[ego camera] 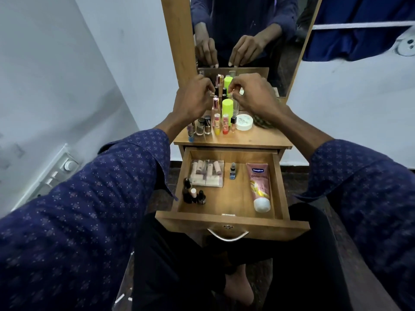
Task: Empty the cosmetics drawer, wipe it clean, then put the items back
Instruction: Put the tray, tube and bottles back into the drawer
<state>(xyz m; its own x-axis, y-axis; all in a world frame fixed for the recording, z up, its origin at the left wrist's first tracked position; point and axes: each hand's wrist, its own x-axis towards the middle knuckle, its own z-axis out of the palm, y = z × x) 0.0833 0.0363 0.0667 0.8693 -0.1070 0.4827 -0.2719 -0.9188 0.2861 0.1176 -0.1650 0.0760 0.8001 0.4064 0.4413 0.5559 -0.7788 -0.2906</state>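
open drawer holds vaseline tube; both hands pinch small items above, unclear what.

The drawer is standing open from above; its middle floor is being left bare between the clear box and dark bottles on the left and the tube on the right. The tabletop's back is being crowded by upright bottles; its front strip is being left free.
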